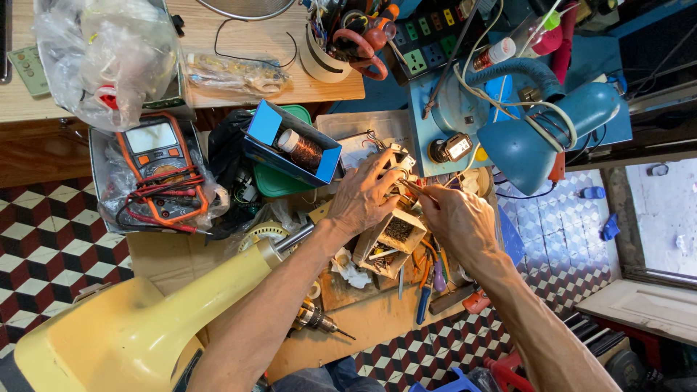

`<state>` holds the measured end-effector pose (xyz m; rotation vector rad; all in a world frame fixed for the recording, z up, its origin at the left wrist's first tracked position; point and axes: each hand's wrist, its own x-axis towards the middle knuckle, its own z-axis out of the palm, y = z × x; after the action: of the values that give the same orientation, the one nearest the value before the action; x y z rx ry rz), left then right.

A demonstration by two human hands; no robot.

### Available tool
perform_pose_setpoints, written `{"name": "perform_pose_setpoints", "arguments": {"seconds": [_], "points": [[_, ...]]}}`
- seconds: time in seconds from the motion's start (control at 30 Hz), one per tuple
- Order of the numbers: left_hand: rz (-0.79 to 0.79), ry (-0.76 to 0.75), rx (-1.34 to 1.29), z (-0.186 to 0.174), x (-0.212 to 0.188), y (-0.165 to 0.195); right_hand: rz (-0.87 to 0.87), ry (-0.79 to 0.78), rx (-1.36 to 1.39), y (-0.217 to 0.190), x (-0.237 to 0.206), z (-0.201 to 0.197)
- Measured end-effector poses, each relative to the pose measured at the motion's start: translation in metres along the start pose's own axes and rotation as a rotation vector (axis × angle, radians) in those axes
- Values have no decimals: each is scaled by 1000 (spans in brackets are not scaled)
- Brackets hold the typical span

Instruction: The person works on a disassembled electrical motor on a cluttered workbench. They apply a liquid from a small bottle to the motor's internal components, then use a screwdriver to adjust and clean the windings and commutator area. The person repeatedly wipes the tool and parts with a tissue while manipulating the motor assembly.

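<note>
Both hands work beside one wooden box (pixel 396 236): left hand (pixel 363 196) curled around a small wired part (pixel 396 161), right hand (pixel 454 218) pinching a thin tool (pixel 415 189). One orange multimeter (pixel 161 163) and one blue box (pixel 290 141) lie left of it; one blue lamp (pixel 541 131) stands right.

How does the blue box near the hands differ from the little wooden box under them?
The blue box is smooth, bright blue and holds one spool of copper wire; the wooden box is bare pale wood split into compartments of small parts. The blue box lies clear of both hands, beside the left hand; the wooden one sits partly under the left hand. Both are open-topped and tilted on the cluttered workbench.
</note>
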<state>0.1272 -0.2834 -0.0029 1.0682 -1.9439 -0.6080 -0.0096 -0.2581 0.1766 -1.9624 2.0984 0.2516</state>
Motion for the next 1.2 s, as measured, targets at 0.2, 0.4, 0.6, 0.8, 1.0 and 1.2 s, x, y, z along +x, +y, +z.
{"name": "perform_pose_setpoints", "arguments": {"seconds": [0.2,0.4,0.6,0.8,1.0,1.2], "points": [[-11,-16,-50,5,0,0,61,50,90,5,-9,1],[-61,-39,-98,6,1,1,15,54,53,12,4,17],[-93,4,-60,7,22,-1,-52,134,67,13,3,16],[-142,-84,-61,12,29,-10,-31,104,12,9,2,9],[-151,-85,-112,11,25,-10,-101,169,74,10,1,13],[-207,-178,-79,6,28,-4,-112,152,57,14,6,15]]}}
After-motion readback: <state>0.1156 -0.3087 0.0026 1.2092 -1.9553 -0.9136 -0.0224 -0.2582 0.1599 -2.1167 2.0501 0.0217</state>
